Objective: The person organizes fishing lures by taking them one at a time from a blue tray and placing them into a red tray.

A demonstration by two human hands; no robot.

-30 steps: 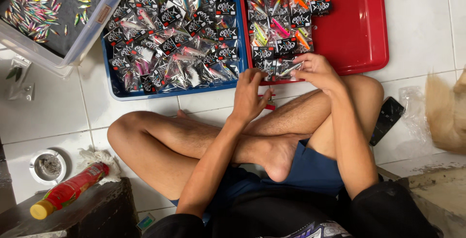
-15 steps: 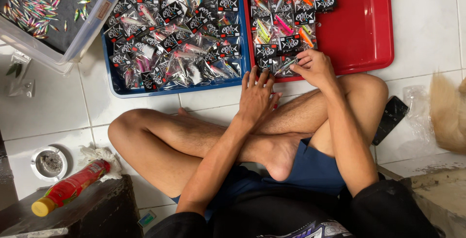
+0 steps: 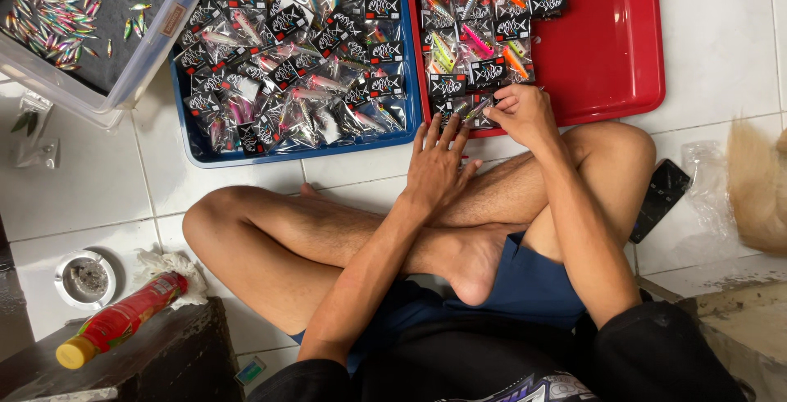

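Observation:
I sit cross-legged on white tiles. My right hand pinches a small clear packet with a fishing lure at the near end of the rows of packets in the red tray. Just left of it, my left hand lies flat with its fingers spread, the fingertips touching the red tray's near edge. It holds nothing. A blue tray beside the red one is heaped with several similar packets.
A clear bin with loose shiny lures stands far left. A red bottle lies on a dark block by an ashtray. A black phone, a plastic bag and pale fur are at right.
My left hand has uncurled and slid forward to the red tray's edge, fingers now spread flat. My right hand has lowered the packet toward the near row.

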